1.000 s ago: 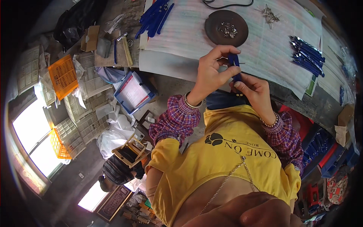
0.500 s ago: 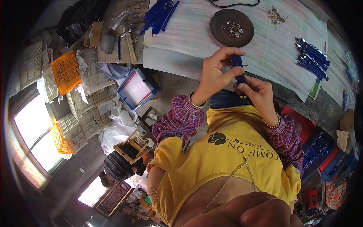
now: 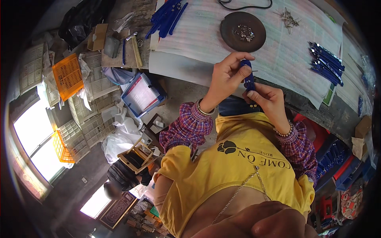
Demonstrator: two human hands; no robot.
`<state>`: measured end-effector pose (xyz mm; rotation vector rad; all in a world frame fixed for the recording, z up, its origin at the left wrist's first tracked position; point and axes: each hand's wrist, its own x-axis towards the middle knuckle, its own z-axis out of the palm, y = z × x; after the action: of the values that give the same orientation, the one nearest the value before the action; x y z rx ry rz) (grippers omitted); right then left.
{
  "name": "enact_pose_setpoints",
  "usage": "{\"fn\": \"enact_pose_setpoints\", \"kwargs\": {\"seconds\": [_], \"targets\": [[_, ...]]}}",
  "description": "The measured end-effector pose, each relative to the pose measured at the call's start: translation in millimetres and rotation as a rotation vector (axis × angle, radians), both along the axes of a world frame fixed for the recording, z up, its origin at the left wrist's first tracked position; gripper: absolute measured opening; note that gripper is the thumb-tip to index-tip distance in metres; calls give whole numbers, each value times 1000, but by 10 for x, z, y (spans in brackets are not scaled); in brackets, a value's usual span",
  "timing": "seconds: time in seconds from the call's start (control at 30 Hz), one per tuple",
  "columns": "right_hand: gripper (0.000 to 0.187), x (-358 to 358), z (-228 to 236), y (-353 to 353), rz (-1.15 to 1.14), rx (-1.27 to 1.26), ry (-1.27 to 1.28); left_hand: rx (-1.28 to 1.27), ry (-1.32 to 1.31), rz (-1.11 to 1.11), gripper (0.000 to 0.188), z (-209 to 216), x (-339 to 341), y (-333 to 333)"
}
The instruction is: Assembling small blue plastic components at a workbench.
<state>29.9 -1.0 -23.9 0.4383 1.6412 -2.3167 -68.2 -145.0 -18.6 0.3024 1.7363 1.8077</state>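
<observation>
Both your hands pinch one blue handle piece (image 3: pixel 249 79) at the table's near edge (image 3: pixel 186 73): left hand (image 3: pixel 228 75) above, right hand (image 3: pixel 266 97) below; assembly step, likely needing a pin.

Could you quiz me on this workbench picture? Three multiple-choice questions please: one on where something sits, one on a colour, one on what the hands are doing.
1. Where are the small metal pieces gathered?
A. In the dark round dish
B. In the orange crate
C. On the floor

2. What colour is the slim part held between the hands?
A. Red
B. Blue
C. Green

3. How do the hands stand?
A. Both lie flat on the table
B. Only one touches the part
C. Both have a grip on the part

Answers: 1 A, the pieces lie in the middle of the dark round dish on the paper-covered table. 2 B, it matches the blue parts piled at the table's right. 3 C, the left hand pinches its upper end while the right hand holds its lower end.
</observation>
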Motion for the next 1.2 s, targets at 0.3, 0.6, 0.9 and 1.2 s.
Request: {"fn": "enact_pose_setpoints", "kwargs": {"seconds": [0.3, 0.6, 0.9, 1.2], "targets": [[14, 2, 0, 6, -3, 18, 0, 85, 83, 26, 37, -36, 14, 25], [13, 1, -24, 28, -11, 12, -11, 85, 336, 55, 32, -95, 44, 62], [13, 4, -26, 39, 17, -43, -2, 60, 333, 41, 32, -81, 34, 76], [14, -8, -8, 21, 20, -27, -2, 84, 105, 84, 34, -72, 32, 7]]}}
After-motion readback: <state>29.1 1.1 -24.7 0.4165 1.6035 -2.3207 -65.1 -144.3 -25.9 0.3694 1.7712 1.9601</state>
